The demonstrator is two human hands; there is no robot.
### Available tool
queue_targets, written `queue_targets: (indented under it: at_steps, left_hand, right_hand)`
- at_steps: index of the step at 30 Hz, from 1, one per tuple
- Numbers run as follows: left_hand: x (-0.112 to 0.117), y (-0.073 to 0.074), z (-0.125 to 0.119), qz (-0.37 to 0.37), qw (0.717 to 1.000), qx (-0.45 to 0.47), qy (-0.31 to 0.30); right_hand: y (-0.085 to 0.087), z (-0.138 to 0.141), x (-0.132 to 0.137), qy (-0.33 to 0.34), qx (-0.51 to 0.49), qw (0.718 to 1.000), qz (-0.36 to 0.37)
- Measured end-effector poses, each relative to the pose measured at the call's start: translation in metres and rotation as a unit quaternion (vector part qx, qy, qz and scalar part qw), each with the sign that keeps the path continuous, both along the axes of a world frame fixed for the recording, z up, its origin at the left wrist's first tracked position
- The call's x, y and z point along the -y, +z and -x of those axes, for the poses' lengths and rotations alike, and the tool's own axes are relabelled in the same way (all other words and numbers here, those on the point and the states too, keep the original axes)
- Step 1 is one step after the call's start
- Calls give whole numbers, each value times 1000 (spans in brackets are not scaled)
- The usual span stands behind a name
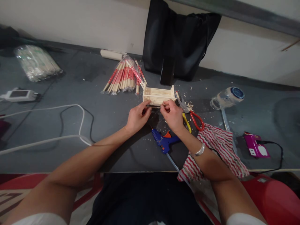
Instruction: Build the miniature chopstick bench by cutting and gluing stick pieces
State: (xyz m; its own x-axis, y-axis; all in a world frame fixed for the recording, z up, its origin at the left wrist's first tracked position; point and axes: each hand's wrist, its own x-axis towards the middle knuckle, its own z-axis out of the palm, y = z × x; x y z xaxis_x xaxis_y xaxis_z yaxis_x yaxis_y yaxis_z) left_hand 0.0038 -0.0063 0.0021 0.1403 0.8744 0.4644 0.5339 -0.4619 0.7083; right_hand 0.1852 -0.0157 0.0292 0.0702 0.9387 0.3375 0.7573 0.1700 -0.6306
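The box [159, 94] stands on the table [105, 147]. A stick [154, 106] runs along its front edge, pinched at the ends by the left hand [137, 117] and the right hand [172, 115]. The bag [180, 40] is behind the box, and the bundle of chopsticks [124, 76] behind it to the left. The scissors [192, 118] lie just right of it, the jar [227, 97] farther right. The glue gun [165, 142] lies in front, and the cloth [215, 147] in front and to the right.

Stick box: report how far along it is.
Done: the stick box already has low walls standing. In hand: the left hand and right hand pinch a thin stick along its front bottom edge. Seemingly left: its top is open, wrapped chopsticks lie behind it, and the glue gun lies set down nearby.
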Motion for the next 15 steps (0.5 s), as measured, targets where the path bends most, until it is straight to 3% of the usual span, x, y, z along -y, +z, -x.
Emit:
queue_targets:
  at_steps: [15]
  left_hand:
    - [1, 1, 2, -12, 999, 31, -23]
  right_hand:
    - [3, -13, 13, 7, -31, 999, -22]
